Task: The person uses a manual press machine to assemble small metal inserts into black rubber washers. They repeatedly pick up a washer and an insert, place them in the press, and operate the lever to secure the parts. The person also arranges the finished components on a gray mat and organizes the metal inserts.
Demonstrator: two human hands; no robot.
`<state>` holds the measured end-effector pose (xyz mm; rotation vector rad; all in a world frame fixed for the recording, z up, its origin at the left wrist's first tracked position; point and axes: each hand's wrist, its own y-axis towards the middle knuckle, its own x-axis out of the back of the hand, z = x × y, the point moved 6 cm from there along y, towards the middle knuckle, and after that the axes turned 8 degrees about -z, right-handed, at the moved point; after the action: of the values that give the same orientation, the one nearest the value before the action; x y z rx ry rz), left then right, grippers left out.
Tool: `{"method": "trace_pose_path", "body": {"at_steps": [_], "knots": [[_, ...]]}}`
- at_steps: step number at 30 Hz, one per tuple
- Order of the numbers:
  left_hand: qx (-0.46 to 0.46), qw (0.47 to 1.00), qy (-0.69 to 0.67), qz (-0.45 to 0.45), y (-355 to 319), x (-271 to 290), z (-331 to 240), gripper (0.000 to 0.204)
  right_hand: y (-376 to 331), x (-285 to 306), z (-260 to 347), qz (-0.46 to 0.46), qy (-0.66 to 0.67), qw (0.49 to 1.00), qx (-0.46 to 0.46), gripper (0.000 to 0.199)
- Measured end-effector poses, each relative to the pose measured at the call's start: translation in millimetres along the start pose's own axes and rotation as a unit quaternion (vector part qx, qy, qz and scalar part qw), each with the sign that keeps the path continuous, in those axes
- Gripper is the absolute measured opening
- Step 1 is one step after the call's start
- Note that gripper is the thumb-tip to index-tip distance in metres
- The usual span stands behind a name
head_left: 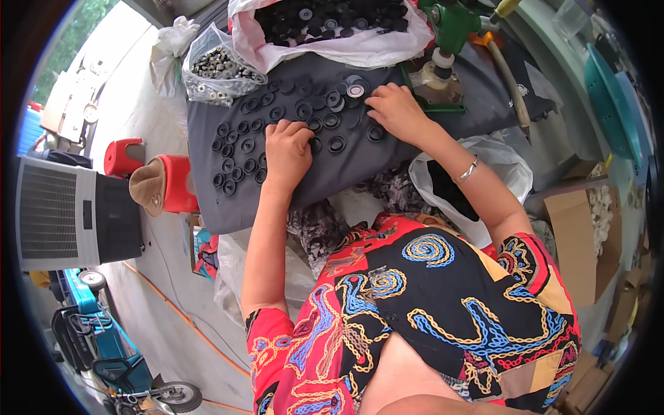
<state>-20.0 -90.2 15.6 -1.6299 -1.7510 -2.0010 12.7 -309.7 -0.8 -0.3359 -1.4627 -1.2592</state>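
Many small black round parts (pixel 247 144), like caps or rings with raised rims, lie across a dark grey cloth-covered table (pixel 221 207). My left hand (pixel 287 153) is over the middle of them, its fingers curled and pressed together; whatever they hold is hidden. To the right, my right hand (pixel 400 114) bends its fingers down at the edge of the spread, beside a part with a pale silvery disc (pixel 355 90). Those fingertips are closed together too, and what is between them is too small to make out.
At the back sits a white sack (pixel 242 34) full of black parts, beside a clear bag of small metal pieces (pixel 221 72). A green hand press (pixel 449 31) stands at the back right, near a wooden-handled hammer (pixel 508 79). Below the right forearm hangs a white plastic bag (pixel 508 166).
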Motion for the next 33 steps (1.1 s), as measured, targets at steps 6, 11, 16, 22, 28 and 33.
{"method": "trace_pose_path", "body": {"at_steps": [6, 11, 16, 22, 28, 33], "knots": [[0.020, 1.000, 0.001, -0.001, -12.0, 8.1, -11.8, 0.025, -0.7, 7.9, 45.3, 0.006, 0.013, 0.993, 0.118, 0.027], [0.028, 0.999, -0.035, 0.007, -19.2, 10.2, -14.8, 0.028, -15.2, -2.9, 49.3, 0.000, -0.019, 0.988, 0.154, 0.026], [0.077, 0.995, -0.023, -0.051, 3.2, 4.9, 8.2, 0.028, -5.8, -0.7, 52.8, -0.006, 0.006, 0.990, 0.141, 0.019], [0.143, 0.982, 0.106, 0.063, 21.1, -29.7, 29.2, 0.035, 3.3, -6.2, 57.4, -0.040, -0.054, 0.980, 0.188, 0.007], [0.140, 0.988, 0.065, -0.008, 20.0, -21.4, 42.4, 0.030, 9.6, -6.2, 46.7, -0.114, 0.047, 0.984, 0.129, 0.006], [0.197, 0.976, 0.095, -0.017, 24.9, -15.2, 79.5, 0.029, 12.6, -11.5, 50.2, -0.072, 0.049, 0.992, 0.091, 0.002]]}}
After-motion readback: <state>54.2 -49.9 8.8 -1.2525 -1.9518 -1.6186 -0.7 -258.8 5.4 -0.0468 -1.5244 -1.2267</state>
